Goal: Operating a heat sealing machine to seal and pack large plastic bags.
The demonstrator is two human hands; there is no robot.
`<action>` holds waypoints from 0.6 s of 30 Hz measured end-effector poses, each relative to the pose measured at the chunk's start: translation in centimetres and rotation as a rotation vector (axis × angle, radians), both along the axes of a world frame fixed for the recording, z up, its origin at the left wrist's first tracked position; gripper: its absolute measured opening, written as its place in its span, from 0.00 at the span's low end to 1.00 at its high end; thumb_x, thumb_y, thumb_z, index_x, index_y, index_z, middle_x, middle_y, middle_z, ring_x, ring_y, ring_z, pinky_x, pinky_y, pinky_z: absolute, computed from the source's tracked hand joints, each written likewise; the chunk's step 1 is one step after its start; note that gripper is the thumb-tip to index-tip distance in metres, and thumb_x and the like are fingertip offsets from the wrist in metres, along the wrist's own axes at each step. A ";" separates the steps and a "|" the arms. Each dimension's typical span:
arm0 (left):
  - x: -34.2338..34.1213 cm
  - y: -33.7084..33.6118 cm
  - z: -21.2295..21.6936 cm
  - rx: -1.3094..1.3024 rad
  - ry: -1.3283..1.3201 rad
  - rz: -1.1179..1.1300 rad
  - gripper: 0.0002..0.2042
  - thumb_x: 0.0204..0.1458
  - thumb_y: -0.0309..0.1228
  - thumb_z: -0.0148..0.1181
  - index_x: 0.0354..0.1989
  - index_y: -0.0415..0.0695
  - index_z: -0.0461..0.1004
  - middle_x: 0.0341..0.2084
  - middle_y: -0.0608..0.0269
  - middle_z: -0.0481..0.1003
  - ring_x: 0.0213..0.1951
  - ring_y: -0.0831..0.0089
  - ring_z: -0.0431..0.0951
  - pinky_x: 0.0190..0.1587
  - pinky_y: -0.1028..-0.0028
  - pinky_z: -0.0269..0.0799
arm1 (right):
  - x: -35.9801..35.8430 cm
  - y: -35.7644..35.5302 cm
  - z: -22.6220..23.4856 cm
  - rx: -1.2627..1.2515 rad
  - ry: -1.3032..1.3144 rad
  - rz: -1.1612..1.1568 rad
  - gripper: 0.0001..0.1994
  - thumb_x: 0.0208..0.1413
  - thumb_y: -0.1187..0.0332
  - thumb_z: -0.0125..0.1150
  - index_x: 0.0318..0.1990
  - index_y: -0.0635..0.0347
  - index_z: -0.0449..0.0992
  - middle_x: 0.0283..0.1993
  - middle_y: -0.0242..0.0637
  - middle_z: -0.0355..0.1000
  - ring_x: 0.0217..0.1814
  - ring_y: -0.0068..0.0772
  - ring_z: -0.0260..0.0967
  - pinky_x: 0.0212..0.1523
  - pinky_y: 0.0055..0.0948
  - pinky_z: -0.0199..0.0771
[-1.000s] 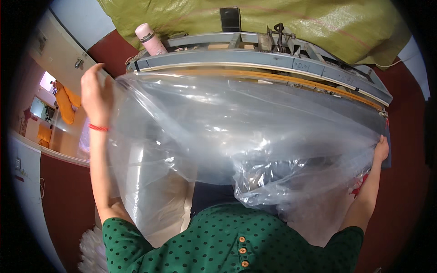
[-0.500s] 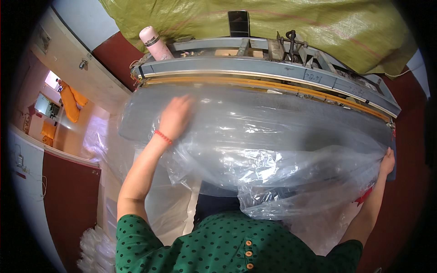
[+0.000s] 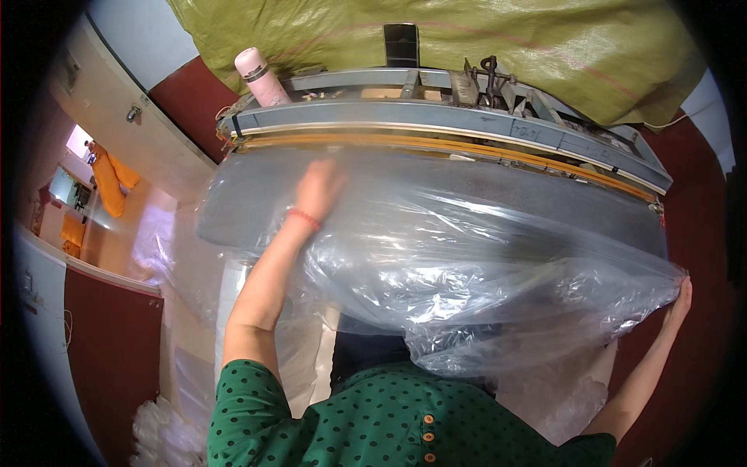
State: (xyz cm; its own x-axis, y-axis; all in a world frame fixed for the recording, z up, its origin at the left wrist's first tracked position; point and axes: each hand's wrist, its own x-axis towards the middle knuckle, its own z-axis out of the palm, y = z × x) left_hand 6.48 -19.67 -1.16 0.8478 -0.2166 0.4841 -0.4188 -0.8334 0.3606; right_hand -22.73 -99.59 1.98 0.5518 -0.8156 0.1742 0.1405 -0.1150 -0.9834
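A large sheet of clear plastic film (image 3: 459, 257) lies over a long grey padded table (image 3: 233, 206) and hangs over its near edge towards my lap. With its fingers closed, my right hand (image 3: 683, 294) grips the film's right corner and draws it out past the table's right end. Over the left part of the film is my left hand (image 3: 320, 189), with a red bead bracelet at the wrist. Its fingers are smeared by motion, so I cannot see whether they touch or hold the film.
Behind the table runs a grey metal frame (image 3: 311, 117) with orange strips (image 3: 436, 145) along it. A pink bottle (image 3: 262, 78), a phone (image 3: 401, 45) and a metal clamp (image 3: 489, 82) stand along the back. Bunched plastic (image 3: 167, 432) lies on the floor at left, near a door (image 3: 132, 86).
My right hand has moved outward to the right and slightly nearer, stretching the film's corner past the table end. My left hand has shifted a little to the right over the film.
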 end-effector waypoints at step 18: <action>8.2 8.0 -3.2 -0.507 -0.177 0.473 0.10 0.51 0.32 0.45 0.25 0.38 0.65 0.21 0.62 0.66 0.26 0.75 0.64 0.34 0.76 0.62 | 22.6 10.5 -6.5 -0.668 0.108 -0.239 0.10 0.52 0.65 0.51 0.30 0.65 0.68 0.26 0.36 0.67 0.30 0.24 0.63 0.35 0.24 0.63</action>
State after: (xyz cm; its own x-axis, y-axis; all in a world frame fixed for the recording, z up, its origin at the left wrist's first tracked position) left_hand 14.71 -11.67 -4.36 0.6946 0.4433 0.5666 -0.1418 -0.6878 0.7119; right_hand -0.10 -89.09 -4.48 0.4142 -0.6547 0.6324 -0.0580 -0.7123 -0.6994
